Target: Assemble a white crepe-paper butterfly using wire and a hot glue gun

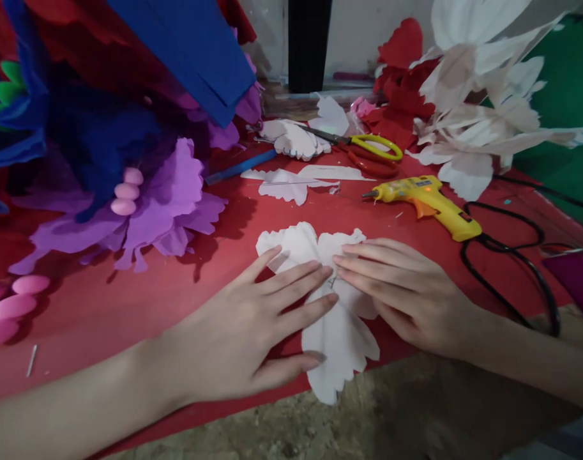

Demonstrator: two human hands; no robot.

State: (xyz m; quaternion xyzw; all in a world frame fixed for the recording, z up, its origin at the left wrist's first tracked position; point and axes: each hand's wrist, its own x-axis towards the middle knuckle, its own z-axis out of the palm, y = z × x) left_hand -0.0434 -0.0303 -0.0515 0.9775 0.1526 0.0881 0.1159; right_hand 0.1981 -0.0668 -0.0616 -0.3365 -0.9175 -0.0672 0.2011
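Observation:
A white paper flower (336,348) with scalloped petals lies flat at the front of the red table, its lowest petal hanging past the edge. My left hand (253,319) rests on its left side, fingers spread and flat over the petals. From the other side my right hand (406,287) lies on the right petals, fingers stretched out and close together. The fingertips of both hands come near each other at the flower's middle. A yellow glue gun (428,201) lies beyond my right hand, its nozzle pointing left.
Scissors (375,145) with yellow and red handles lie behind, among white paper pieces (286,184). Purple paper petals (171,211) and pink oval pieces (16,306) are at left. White paper flowers (477,108) stand back right. A black cord (516,255) loops beside the glue gun.

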